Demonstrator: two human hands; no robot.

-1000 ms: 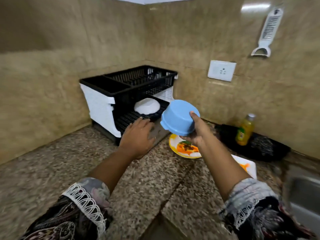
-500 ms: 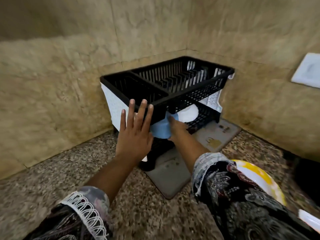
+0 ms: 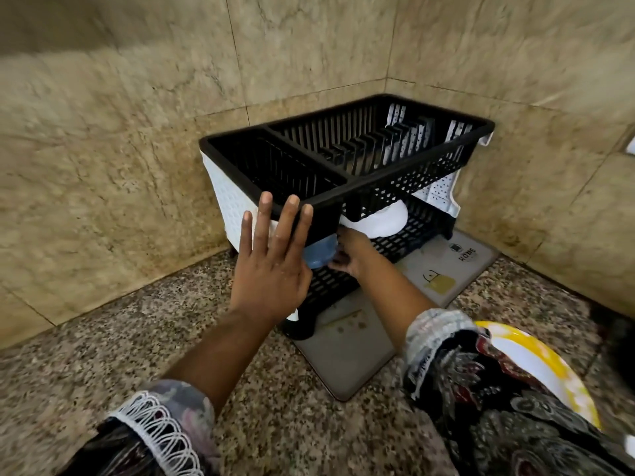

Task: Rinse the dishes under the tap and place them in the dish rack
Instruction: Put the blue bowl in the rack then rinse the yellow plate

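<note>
While I'm looking down over both forearms, closest to me are the patterned sleeves (image 3: pixel 498 400) with the white fringe cuffs, and under the right sleeve there's a yellow-rimmed plate (image 3: pixel 536 362) sitting on the speckled granite counter (image 3: pixel 103 355).

Next out is my left hand (image 3: pixel 271 273). Fingers are straight and spread, nothing held, palm facing the near corner of the dish rack (image 3: pixel 347 156). The fingertips (image 3: pixel 265 198) reach up to the rack's black top rim; can't really tell if they're actually touching it or just in front of it.

Just right of those fingers and lower down is the blue bowl (image 3: pixel 319 254), tucked into the rack's lower tier under the top tray. Mostly hidden, only a chunk of it shows between my two hands. My right hand (image 3: pixel 350 254) is reaching in under the top tier with its fingers curled against the bowl, so it looks like it's gripping it, though the fingertips themselves are in shadow.

Past the right hand's fingers, further along the same lower shelf, a white bowl (image 3: pixel 381 221) lies upside down. A grey mat (image 3: pixel 343 352) sits under the rack, and beyond everything it's tan tiled wall (image 3: pixel 137 115) meeting in a corner.
</note>
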